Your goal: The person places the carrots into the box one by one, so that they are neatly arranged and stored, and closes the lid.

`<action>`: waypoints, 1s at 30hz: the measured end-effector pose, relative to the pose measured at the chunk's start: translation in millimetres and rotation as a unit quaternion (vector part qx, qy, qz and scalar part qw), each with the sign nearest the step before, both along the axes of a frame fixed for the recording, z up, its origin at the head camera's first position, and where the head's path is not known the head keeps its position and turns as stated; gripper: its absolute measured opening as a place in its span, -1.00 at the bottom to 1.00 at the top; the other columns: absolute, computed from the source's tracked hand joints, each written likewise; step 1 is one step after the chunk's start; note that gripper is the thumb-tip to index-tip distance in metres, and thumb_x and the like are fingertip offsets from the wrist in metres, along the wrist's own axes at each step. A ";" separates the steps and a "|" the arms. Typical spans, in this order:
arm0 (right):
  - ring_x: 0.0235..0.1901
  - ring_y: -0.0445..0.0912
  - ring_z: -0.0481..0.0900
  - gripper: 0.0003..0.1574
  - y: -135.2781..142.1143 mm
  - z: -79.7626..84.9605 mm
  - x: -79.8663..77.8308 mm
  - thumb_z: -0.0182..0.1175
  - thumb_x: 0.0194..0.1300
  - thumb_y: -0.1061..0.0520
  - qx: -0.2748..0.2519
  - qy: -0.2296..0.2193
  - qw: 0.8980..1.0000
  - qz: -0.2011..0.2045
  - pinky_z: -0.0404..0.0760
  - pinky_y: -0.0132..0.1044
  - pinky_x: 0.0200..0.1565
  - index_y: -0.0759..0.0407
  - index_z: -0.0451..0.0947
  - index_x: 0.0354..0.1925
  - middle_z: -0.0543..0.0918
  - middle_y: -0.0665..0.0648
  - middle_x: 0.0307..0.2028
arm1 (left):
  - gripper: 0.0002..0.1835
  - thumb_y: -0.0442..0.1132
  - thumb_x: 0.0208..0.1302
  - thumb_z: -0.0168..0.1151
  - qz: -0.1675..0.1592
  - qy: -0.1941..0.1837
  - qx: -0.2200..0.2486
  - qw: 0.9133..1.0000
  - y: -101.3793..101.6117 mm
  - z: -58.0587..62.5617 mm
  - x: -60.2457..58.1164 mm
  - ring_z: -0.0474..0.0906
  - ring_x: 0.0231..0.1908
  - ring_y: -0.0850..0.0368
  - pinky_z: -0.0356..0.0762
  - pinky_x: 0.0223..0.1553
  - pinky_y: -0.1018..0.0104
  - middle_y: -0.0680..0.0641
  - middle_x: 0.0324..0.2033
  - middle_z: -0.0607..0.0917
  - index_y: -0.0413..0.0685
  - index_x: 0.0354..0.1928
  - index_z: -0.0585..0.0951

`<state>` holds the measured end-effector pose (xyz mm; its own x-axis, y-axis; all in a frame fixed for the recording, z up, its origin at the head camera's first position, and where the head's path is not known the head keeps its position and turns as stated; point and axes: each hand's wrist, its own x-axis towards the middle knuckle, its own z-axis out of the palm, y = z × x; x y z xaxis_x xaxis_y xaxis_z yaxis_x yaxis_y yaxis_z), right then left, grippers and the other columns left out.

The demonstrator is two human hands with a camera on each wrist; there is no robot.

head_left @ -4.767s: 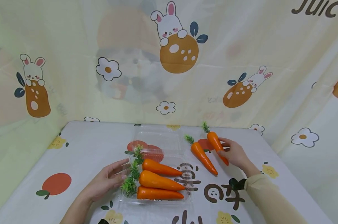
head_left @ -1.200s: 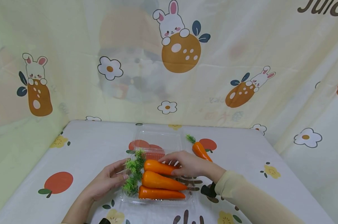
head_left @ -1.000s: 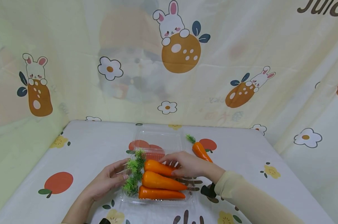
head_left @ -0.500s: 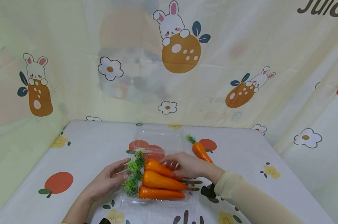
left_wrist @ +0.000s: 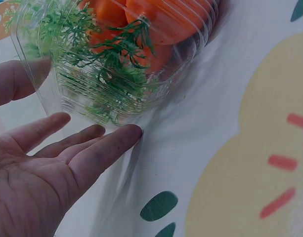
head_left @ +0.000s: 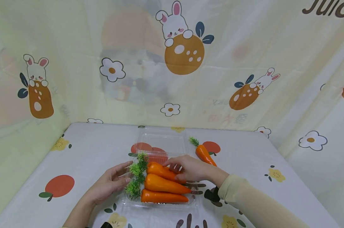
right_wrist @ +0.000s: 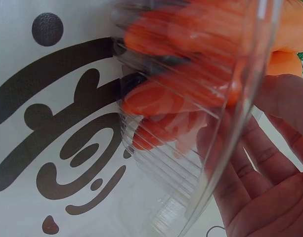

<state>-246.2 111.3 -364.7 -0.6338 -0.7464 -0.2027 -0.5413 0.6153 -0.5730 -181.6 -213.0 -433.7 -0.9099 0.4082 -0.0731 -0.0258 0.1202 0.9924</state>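
Note:
Orange carrots [head_left: 167, 183] with green leafy tops [head_left: 136, 171] lie in a clear plastic clamshell box [head_left: 160, 206], tops to the left and tips to the right. My right hand [head_left: 190, 167] reaches into the box and holds the rearmost visible carrot [head_left: 159, 170], thumb on the near side and fingers beyond it. In the right wrist view, several carrot tips [right_wrist: 158, 96] show through the ribbed wall. My left hand [head_left: 110, 182] is at the box's left end, fingers extended; in the left wrist view the fingertips [left_wrist: 129, 132] are close against the clear wall.
Behind the box its clear lid [head_left: 161, 139] lies flipped back on the printed tablecloth [head_left: 97, 148]. Another carrot [head_left: 204, 154] lies to the right, partly hidden by my right forearm. A patterned curtain [head_left: 137, 95] hangs behind the table.
Since the earliest frame, my right hand has moved left from the right side into the box, and one carrot is gone from there. Lately the rearmost carrot has tilted slightly. My left hand stays put.

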 end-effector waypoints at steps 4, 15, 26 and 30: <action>0.02 -0.07 0.67 -0.39 0.7 0.0 -0.5 0.29 0.32 0.31 0.001 -0.001 1.000 -0.001 0.72 -0.32 0.04 0.02 0.54 0.31 0.70 0.07 0.10 | -0.23 -0.24 0.47 0.15 -0.001 0.000 0.000 1.000 0.1 0.3 -0.4 0.34 0.42 -0.42 0.58 0.27 0.02 -0.53 0.50 0.16 -0.31 0.58 0.08; -0.02 -0.06 0.67 -0.42 6.0 1.8 -1.6 0.30 0.32 0.30 -0.016 0.000 1.000 -0.006 0.69 -0.42 -0.02 0.06 0.56 0.28 0.72 0.06 0.03 | -0.23 -0.23 0.48 0.14 -0.002 -0.003 0.004 1.000 1.2 1.8 0.8 0.32 0.43 -0.43 0.58 0.28 0.04 -0.54 0.50 0.15 -0.32 0.58 0.07; -0.15 -0.15 0.69 -0.59 27.2 8.5 -3.1 0.24 0.41 0.22 -0.064 0.045 0.997 -0.022 0.72 -0.37 -0.08 0.15 0.61 0.20 0.73 0.19 -0.01 | -0.23 -0.22 0.47 0.16 0.002 -0.001 -0.003 1.000 1.3 1.3 0.1 0.31 0.43 -0.43 0.55 0.30 -0.06 -0.53 0.50 0.15 -0.31 0.58 0.08; -0.15 -0.18 0.69 -0.61 39.4 10.3 -2.7 0.25 0.42 0.19 -0.086 0.078 0.993 -0.038 0.73 -0.31 -0.06 0.14 0.62 0.19 0.74 0.10 -0.02 | -0.22 -0.20 0.47 0.16 0.001 -0.007 -0.003 1.000 0.8 0.8 -0.1 0.31 0.43 -0.42 0.55 0.30 -0.06 -0.52 0.51 0.15 -0.28 0.58 0.08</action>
<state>-248.8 150.7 -354.5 -0.7033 -0.7104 0.0286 -0.5878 0.5584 -0.5854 -181.7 -212.1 -432.9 -0.9094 0.4067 -0.0875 -0.0391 0.1258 0.9913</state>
